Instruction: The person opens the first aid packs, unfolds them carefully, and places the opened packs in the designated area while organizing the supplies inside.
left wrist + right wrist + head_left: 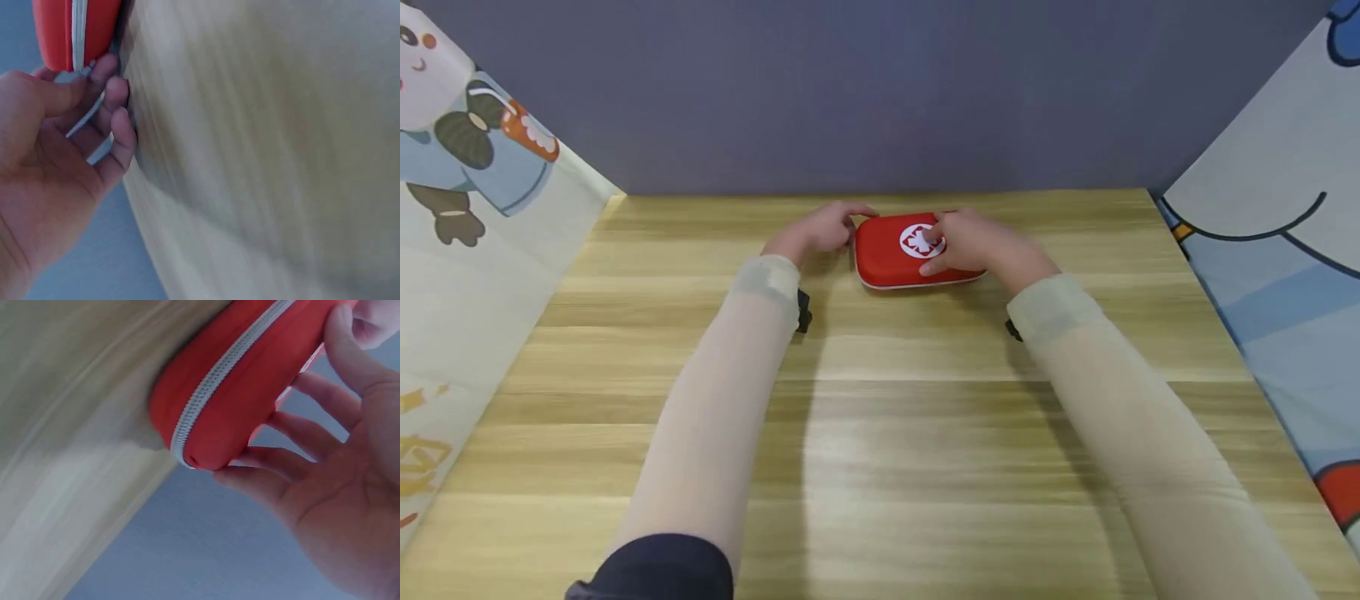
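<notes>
A red zippered first-aid case (880, 250) with a white round emblem lies flat near the back of the wooden table. At its left end is my left hand (823, 229). In the left wrist view the thumb and curled fingers (115, 90) pinch at the zipper's end, where a small bit of the zipper pull (92, 64) shows; most of it is hidden. My right hand (981, 242) rests on the case's lid from the right, fingers spread. Its fingertips (253, 456) touch the red top in the right wrist view, above the grey zipper (209, 387), which looks closed there.
The wooden table (895, 458) meets a dark grey-blue panel (880, 100) right behind the case. Cartoon-printed walls stand at the left (490, 250) and the right (1262, 192). Small black devices (803, 311) show at both wrists.
</notes>
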